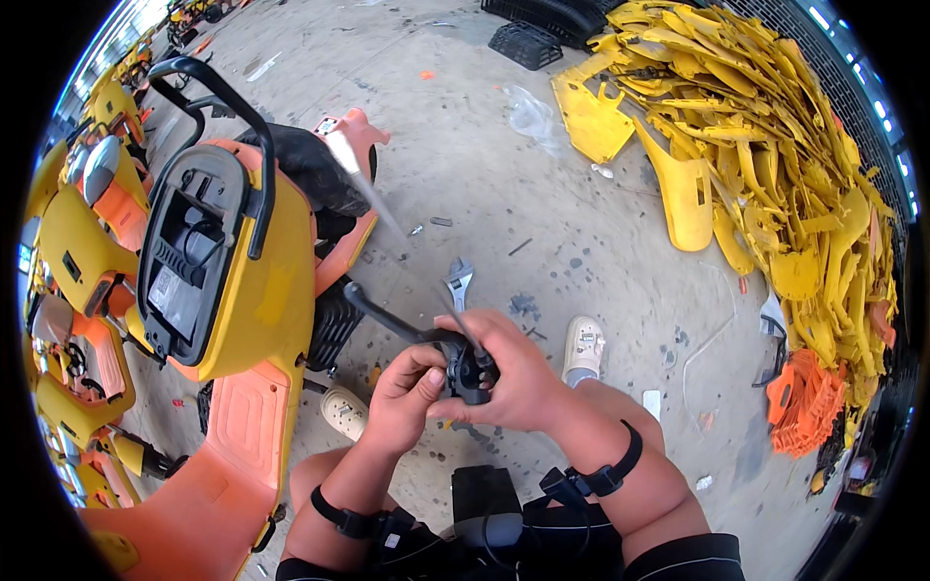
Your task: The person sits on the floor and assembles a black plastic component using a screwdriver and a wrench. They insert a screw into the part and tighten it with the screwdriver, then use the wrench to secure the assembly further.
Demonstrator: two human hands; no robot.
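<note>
Between my hands, above the concrete floor, is a black brake lever (pixel 399 324) with its clamp body; the rounded lever end points up and left. My left hand (pixel 402 392) is closed, pinching the near side of the body with thumb and fingertips. Wrapped round the other side, my right hand (pixel 513 378) grips the body between thumb and fingers. A thin rod or cable (pixel 455 315) runs up and left from the body; a pale blurred streak (pixel 363 179) continues its line, and its kind is unclear. Beyond my hands an adjustable wrench (pixel 459 281) lies on the floor.
A yellow and orange scooter (pixel 262 329) stands close at my left, with several more behind it. Yellow panels (pixel 775 155) are heaped at the right, near stacked orange pieces (pixel 806 402). Black crates (pixel 528 44) sit at the far side. Small scraps dot the floor.
</note>
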